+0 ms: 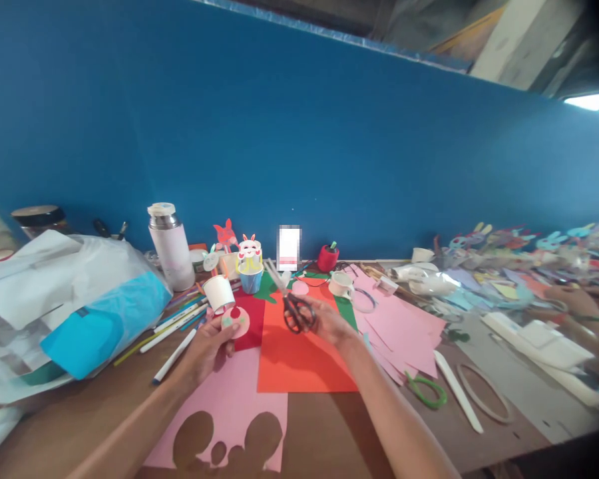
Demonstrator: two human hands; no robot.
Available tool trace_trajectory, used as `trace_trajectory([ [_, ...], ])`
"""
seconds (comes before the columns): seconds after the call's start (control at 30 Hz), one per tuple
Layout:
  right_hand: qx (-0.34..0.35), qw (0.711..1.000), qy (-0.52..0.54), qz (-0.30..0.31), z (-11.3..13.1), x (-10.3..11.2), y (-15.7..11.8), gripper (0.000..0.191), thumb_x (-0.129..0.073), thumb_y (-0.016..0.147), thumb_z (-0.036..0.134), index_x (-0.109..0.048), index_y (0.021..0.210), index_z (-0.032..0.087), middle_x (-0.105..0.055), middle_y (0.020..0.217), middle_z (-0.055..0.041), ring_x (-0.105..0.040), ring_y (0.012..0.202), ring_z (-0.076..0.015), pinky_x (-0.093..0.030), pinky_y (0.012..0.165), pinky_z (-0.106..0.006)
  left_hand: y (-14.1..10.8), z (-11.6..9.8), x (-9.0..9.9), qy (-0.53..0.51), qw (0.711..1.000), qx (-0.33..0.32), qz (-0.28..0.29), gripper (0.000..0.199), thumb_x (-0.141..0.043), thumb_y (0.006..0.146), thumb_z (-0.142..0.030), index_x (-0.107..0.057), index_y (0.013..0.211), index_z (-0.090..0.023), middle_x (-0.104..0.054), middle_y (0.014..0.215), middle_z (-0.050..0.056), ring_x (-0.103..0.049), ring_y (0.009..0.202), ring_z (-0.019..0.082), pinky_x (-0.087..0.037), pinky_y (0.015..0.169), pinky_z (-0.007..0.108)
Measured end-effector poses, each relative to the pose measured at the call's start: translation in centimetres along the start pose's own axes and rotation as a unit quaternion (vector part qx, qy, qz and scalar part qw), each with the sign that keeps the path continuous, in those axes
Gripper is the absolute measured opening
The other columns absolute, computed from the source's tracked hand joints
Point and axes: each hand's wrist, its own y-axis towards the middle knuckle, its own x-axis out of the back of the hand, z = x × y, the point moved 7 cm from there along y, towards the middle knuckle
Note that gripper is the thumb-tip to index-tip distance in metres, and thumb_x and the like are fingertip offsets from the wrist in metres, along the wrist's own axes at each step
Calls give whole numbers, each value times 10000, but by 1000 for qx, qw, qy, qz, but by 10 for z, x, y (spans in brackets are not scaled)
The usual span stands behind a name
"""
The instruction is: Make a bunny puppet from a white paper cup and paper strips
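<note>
My left hand pinches a small round pink paper piece with a red spot and faint green marks. Black-handled scissors are in my right hand, held over orange paper, their blades pointing up and away. Beneath my left hand lies a pink sheet with several rounded holes cut out of it. A dark red sheet shows between the two hands. Just beyond my left hand is a white paper cup, tilted, beside a blue cup with a decorated face above it.
Markers and a white bottle stand or lie at left, near a plastic bag. Pink sheets, a green loop and a tape roll lie right. Another person's hand is at far right.
</note>
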Motion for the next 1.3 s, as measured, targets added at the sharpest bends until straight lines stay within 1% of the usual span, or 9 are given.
trace_trajectory([
  [0.13,-54,993,47,90,-31,-39,5,436,-649,688,354,-543,1070,173,-612,894,-63,-580,732,-130,-437,665,-257,0,2,4,21,999,17,-22,277,-677,612,-363,-487,662,-168,-461,388,-66,-376,297,46,-194,300,142],
  [0.27,-65,984,64,155,-43,-50,3,366,-647,699,392,-584,933,117,-593,827,-59,-568,699,-123,-427,661,-258,2,2,9,1,1000,10,-24,282,-677,600,-372,-502,685,-168,-494,419,-48,-424,328,63,-196,302,143],
  [0.33,-59,982,68,169,-44,-50,3,382,-643,696,418,-583,897,100,-588,792,-57,-570,685,-130,-423,643,-260,5,1,10,-14,1000,-6,-18,265,-679,606,-351,-516,691,-160,-507,446,-44,-450,359,64,-259,327,146],
  [0.47,-52,987,29,152,-45,-52,3,365,-614,724,423,-577,879,94,-599,744,-54,-571,648,-129,-407,586,-243,10,1,16,-48,998,-33,-26,247,-691,608,-299,-547,743,-149,-529,516,-47,-464,403,51,-374,410,166],
  [0.6,-57,987,-42,146,-42,-61,0,310,-547,787,390,-566,874,94,-636,798,-98,-584,633,-124,-360,515,-212,14,4,22,-96,994,-34,-37,236,-693,610,-275,-535,739,-156,-434,456,-90,-369,358,27,-312,364,149],
  [0.73,-60,987,-48,140,-37,-69,-1,307,-571,761,403,-506,901,137,-631,765,-66,-586,617,-127,-376,509,-217,16,5,24,-144,989,-31,-28,225,-691,618,-254,-510,709,-155,-364,437,-110,-300,346,12,-269,349,140],
  [1.0,-37,981,-91,169,-34,-80,-5,478,-555,733,511,-440,1033,157,-561,721,-16,-550,624,-111,-385,526,-214,15,0,19,-139,989,-38,-28,224,-697,617,-227,-530,734,-134,-484,520,-71,-401,381,12,-329,373,130],
  [1.17,-49,976,-139,159,-36,-89,-5,451,-544,710,554,-451,914,164,-510,648,18,-499,532,-80,-363,470,-192,12,2,21,-137,988,-33,-68,225,-685,628,-205,-540,788,-142,-545,572,-43,-497,422,47,-386,378,143],
  [1.3,-78,976,-168,117,-41,-90,-3,363,-572,717,494,-444,853,183,-464,589,53,-469,472,-63,-374,452,-187,11,5,18,-147,985,-25,-82,180,-667,651,-197,-543,771,-145,-539,561,-45,-482,391,47,-378,344,144],
])
